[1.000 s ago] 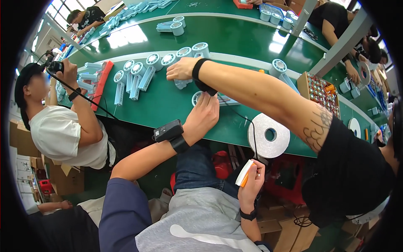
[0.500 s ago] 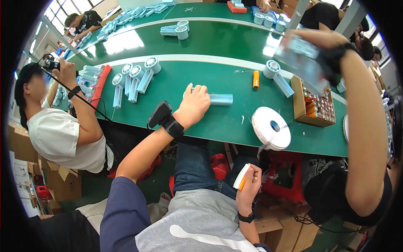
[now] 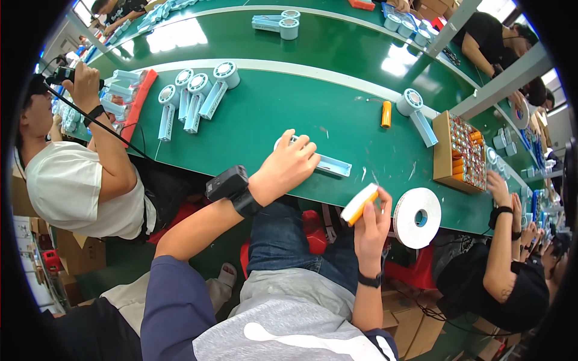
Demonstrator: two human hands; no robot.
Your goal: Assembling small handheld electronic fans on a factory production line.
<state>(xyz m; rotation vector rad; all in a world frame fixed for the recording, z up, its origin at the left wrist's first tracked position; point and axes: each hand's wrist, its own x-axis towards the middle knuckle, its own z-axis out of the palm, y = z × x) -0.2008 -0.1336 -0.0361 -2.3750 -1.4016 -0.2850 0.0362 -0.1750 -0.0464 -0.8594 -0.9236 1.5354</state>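
Note:
My left hand (image 3: 284, 166) is closed over the round head end of a light-blue handheld fan housing (image 3: 335, 166) on the green table. The housing's handle points right and its hollow inner side faces up. My right hand (image 3: 373, 231) pinches an orange battery cell (image 3: 357, 213) with a white strip along its upper side, just off the table's front edge. Right beside that hand is a roll of white tape (image 3: 405, 219) at the table edge. Another orange cell (image 3: 386, 114) stands farther back, near a fan housing (image 3: 419, 117) with a round head.
A cardboard box (image 3: 442, 153) of orange cells stands at the right. Several light-blue fan housings (image 3: 194, 114) lie at the left, next to a red tray (image 3: 139, 108). People sit on both sides; a co-worker's hands (image 3: 498, 189) are near the box.
My right hand has risen from over my lap to the table edge with the cell. The housing under my left hand now shows its hollow side. A co-worker's raised arm at right has dropped away.

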